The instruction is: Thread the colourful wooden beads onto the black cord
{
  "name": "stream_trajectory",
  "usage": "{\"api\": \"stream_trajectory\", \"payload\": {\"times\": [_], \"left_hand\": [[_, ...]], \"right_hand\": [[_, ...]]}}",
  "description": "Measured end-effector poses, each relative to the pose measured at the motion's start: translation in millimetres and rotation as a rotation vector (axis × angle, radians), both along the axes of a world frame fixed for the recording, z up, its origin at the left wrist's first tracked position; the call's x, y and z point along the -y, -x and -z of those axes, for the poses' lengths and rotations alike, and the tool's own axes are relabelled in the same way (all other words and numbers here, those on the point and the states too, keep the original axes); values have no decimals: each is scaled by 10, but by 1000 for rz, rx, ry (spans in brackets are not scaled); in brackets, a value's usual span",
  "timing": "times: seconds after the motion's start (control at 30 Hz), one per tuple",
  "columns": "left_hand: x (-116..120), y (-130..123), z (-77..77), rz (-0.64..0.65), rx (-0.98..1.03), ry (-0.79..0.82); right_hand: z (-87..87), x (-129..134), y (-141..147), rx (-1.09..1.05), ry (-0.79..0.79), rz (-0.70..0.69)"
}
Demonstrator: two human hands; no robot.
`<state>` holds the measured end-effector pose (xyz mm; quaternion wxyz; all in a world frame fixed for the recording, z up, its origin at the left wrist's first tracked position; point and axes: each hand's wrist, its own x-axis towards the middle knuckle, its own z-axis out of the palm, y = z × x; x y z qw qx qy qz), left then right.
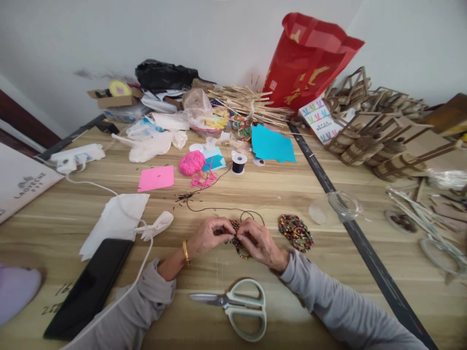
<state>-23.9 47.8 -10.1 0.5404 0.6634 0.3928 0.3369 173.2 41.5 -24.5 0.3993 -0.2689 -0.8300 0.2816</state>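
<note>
My left hand (210,236) and my right hand (260,241) meet over a string of small multicoloured beads (242,252). Thumb and forefinger of each hand are pinched together at the strand, on what looks like its thin black cord. From a white spool of black cord (239,164), a loose black line (215,209) curves across the table to my fingers. Right of my right hand lies a coiled heap of similar beads (296,232). Scissors with pale green handles (248,307) rest just below my hands, blades pointing left. The exact grip point is partly hidden by my fingers.
Left are a black phone-like slab (91,287), white tissue (113,218) and a white cable (146,257). Beyond sit pink yarn (191,163), a pink paper (156,178) and blue sheets (273,143). A red bag (306,63) and woven baskets (365,146) stand at the back right.
</note>
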Motion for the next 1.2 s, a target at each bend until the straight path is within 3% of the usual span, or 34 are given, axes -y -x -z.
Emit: {"api": "stream_trajectory", "payload": {"times": [0.7, 1.2], "left_hand": [[13, 28, -11, -40, 35, 61], [7, 21, 7, -13, 38, 4]], "right_hand": [[-24, -1, 8, 13, 18, 7], [-6, -6, 9, 1, 18, 2]]}}
